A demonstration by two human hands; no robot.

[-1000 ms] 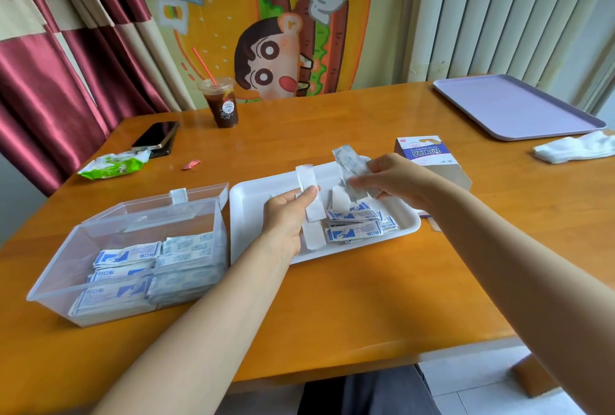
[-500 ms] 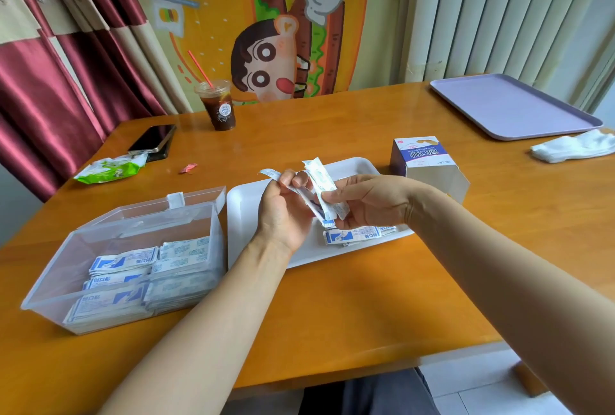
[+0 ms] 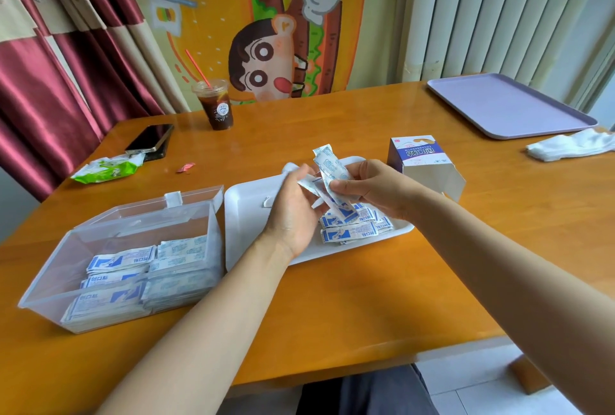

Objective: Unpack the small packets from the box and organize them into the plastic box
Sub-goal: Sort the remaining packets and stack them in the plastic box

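Observation:
Above the white tray [image 3: 253,215] my left hand [image 3: 294,211] and my right hand [image 3: 372,188] together hold a bunch of small white packets [image 3: 327,168], some pointing up between the fingers. More blue-and-white packets [image 3: 349,231] lie heaped on the tray just under my hands. The clear plastic box [image 3: 123,258] stands open at the left with rows of packets [image 3: 139,278] stacked inside. The opened purple-and-white cardboard box [image 3: 422,165] stands right of the tray.
An iced drink cup [image 3: 214,105], a phone [image 3: 149,138], a green wrapper [image 3: 106,170] and a small red scrap [image 3: 185,167] lie at the back left. A lilac tray [image 3: 506,105] and white cloth [image 3: 569,148] sit at the far right.
Both hands lifted packets from the tray and brought them together; the packets are now bunched between the two hands, held slightly higher and more upright.

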